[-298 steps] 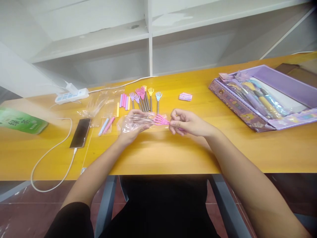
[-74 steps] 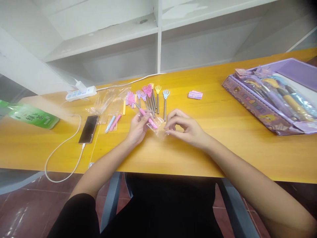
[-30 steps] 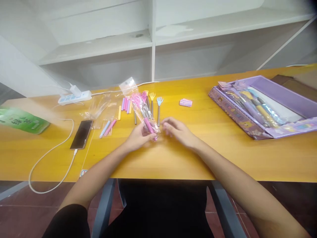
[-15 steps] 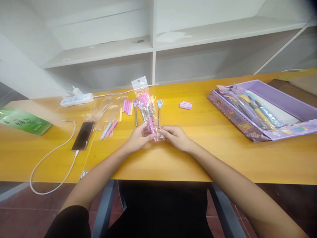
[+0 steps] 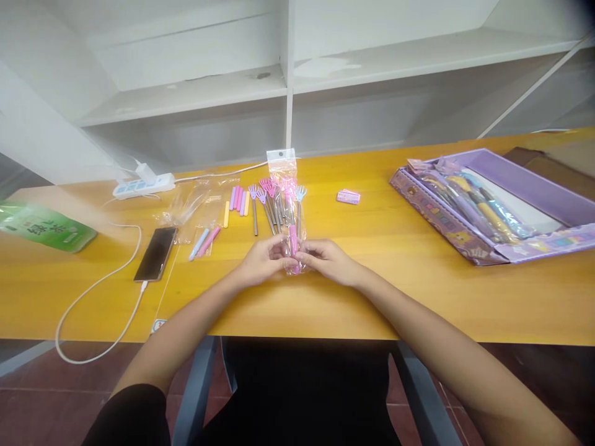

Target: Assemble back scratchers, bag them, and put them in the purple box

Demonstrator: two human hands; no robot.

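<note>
Between my two hands is a clear plastic bag (image 5: pixel 281 162) with a pink-handled back scratcher (image 5: pixel 293 238) inside it, standing with its white header away from me. My left hand (image 5: pixel 266 260) grips the lower left side of the bag, and my right hand (image 5: pixel 325 260) pinches its lower right side. Just behind the bag lie several loose claw-headed rods, among them a purple one (image 5: pixel 254 210) and a blue one (image 5: pixel 300 197); the bag covers some of them partly. Several pastel handle tubes (image 5: pixel 238 201) lie to the left, with a blue tube (image 5: pixel 199 244) and a pink tube (image 5: pixel 209 242) nearer me.
Farther right stands a purple display box (image 5: pixel 446 217) holding packaged scratchers. A small pink packet (image 5: pixel 348 196) lies behind my right hand. On the left are empty clear bags (image 5: pixel 186 204), a phone (image 5: pixel 155 254) on a white cable, a power strip (image 5: pixel 144 186) and a green bottle (image 5: pixel 49 227).
The bag with the pink back scratcher has shifted right and stands straighter. My right hand has closed in on its lower end, and the pink claw heads behind now show.
</note>
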